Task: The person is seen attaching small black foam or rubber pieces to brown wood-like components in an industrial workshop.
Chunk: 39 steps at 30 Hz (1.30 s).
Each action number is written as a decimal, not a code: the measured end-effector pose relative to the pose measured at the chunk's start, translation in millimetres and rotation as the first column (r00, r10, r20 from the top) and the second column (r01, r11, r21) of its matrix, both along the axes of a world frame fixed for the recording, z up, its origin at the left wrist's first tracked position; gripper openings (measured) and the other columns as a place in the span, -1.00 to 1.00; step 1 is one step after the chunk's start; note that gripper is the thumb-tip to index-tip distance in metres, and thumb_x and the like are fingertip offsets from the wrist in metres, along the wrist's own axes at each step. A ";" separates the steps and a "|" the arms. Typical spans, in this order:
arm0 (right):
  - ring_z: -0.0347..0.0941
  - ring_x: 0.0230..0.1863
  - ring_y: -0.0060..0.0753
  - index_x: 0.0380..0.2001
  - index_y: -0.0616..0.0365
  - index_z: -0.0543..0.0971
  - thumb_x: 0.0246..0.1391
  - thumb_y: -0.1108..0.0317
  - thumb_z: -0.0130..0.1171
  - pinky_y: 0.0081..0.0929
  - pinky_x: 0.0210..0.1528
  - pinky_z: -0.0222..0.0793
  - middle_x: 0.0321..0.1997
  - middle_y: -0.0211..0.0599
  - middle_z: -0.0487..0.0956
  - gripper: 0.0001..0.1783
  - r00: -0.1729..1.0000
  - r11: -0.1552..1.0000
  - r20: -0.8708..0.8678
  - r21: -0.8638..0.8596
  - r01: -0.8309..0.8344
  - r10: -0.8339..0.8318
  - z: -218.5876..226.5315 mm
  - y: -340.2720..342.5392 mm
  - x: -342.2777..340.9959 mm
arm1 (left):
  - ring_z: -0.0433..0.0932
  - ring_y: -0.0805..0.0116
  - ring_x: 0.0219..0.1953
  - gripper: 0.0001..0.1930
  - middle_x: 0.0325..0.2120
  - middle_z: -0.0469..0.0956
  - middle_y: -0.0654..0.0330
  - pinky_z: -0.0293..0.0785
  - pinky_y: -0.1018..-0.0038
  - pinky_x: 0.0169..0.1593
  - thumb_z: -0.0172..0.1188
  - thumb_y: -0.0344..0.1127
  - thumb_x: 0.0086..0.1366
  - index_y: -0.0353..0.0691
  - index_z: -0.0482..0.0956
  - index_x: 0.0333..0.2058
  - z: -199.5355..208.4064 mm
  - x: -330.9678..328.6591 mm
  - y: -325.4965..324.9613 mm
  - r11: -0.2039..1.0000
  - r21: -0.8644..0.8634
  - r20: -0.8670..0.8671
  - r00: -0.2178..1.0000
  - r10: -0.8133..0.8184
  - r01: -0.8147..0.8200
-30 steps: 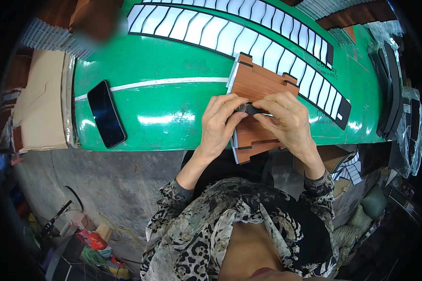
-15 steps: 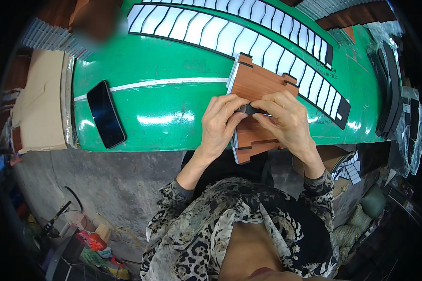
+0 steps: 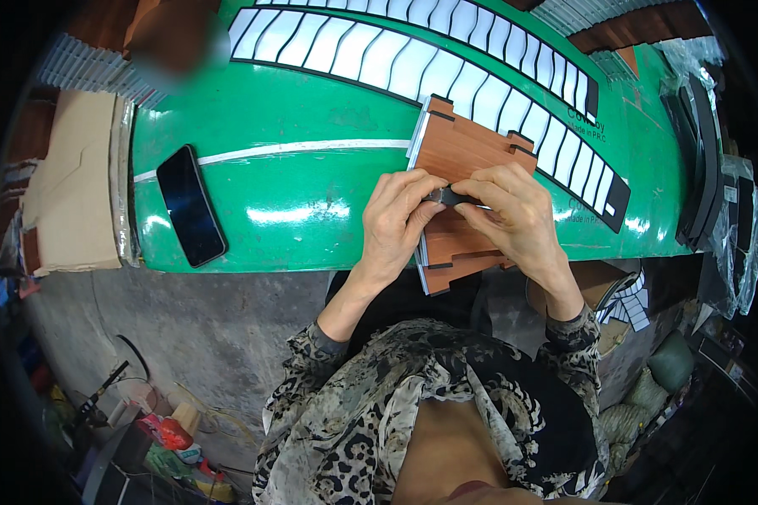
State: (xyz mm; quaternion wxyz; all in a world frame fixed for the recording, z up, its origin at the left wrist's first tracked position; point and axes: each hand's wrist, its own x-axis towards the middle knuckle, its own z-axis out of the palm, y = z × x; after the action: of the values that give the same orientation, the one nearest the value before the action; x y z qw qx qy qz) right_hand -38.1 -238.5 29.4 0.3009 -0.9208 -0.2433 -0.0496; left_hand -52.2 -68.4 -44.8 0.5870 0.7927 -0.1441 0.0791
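Observation:
A brown wood-look panel [image 3: 463,139] with notched ends and small black pieces at its corners lies at the table's near edge, a pale layer showing along its left side. Above its middle, both hands meet at a small dark strip [image 3: 448,197]. My left hand [image 3: 392,210] is closed, thumb and forefinger pinching the strip's left end. The right hand [image 3: 518,206] pinches its other end between thumb and fingers, the wrist resting over the panel's right side. Fingers hide most of the strip, so its exact kind is not visible.
Two long black-edged sheets of white pieces [image 3: 354,52] cross the green table [image 3: 253,215] behind the panel. A black phone [image 3: 192,206] lies left, beside a cardboard box [image 3: 72,181]. Stacked panels [image 3: 101,71] stand far left; black strips in plastic [image 3: 701,160] lie at the right edge.

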 end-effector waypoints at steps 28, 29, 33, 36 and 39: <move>0.44 -0.28 -0.26 -0.26 0.11 0.58 -0.27 0.41 0.35 -0.39 -0.27 0.39 -0.26 -0.32 0.53 -0.63 0.996 0.983 -0.013 0.160 0.093 -0.092 -13.9 -7.8 -5.1 | 0.50 0.23 -0.18 -0.73 -0.23 0.51 0.12 0.44 0.42 -0.14 0.26 -0.47 0.08 -0.26 0.54 -0.19 1.3 2.1 2.0 0.999 -0.004 -0.013 0.999 -0.033 0.033; 0.44 -0.28 -0.26 -0.26 0.11 0.58 -0.27 0.41 0.35 -0.39 -0.27 0.39 -0.26 -0.32 0.53 -0.63 0.995 0.982 -0.012 0.162 0.099 -0.098 -15.1 -9.2 -7.2 | 0.50 0.25 -0.18 -0.72 -0.23 0.51 0.11 0.45 0.43 -0.14 0.26 -0.48 0.07 -0.27 0.54 -0.19 1.3 2.4 2.3 0.999 -0.004 -0.012 0.999 -0.044 0.044; 0.46 -0.26 -0.26 -0.27 0.13 0.58 -0.26 0.40 0.35 -0.38 -0.25 0.41 -0.29 -0.32 0.55 -0.65 0.994 0.988 -0.060 0.121 0.096 -0.089 -18.3 -11.5 -11.0 | 0.51 0.28 -0.20 -0.71 -0.21 0.50 0.11 0.45 0.45 -0.17 0.29 -0.47 0.05 -0.27 0.54 -0.19 1.9 3.4 2.7 0.998 0.005 -0.024 0.998 -0.059 0.059; 0.46 -0.29 -0.27 -0.30 0.14 0.58 -0.25 0.42 0.35 -0.38 -0.28 0.42 -0.33 -0.32 0.55 -0.67 0.996 0.988 -0.021 0.124 0.090 -0.088 -21.4 -11.2 -9.7 | 0.51 0.30 -0.22 -0.70 -0.21 0.50 0.12 0.46 0.47 -0.19 0.30 -0.46 0.05 -0.27 0.54 -0.19 -0.2 4.6 1.9 0.998 0.018 -0.005 0.998 -0.068 0.068; 0.46 -0.31 -0.28 -0.33 0.14 0.58 -0.26 0.44 0.34 -0.40 -0.34 0.43 -0.36 -0.33 0.55 -0.70 0.996 0.990 0.046 0.120 0.076 -0.082 -24.0 -10.1 -8.5 | 0.51 0.30 -0.24 -0.71 -0.22 0.49 0.12 0.46 0.47 -0.20 0.30 -0.45 0.05 -0.28 0.54 -0.20 -1.1 5.5 1.7 0.997 0.049 0.006 0.998 -0.063 0.063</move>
State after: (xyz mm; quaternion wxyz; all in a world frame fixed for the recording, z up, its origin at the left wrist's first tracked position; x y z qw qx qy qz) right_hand -46.6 -248.5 5.4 0.3461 -0.9088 -0.2110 -0.0993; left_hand -46.6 -66.8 -45.8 0.5690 0.8017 -0.1732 0.0598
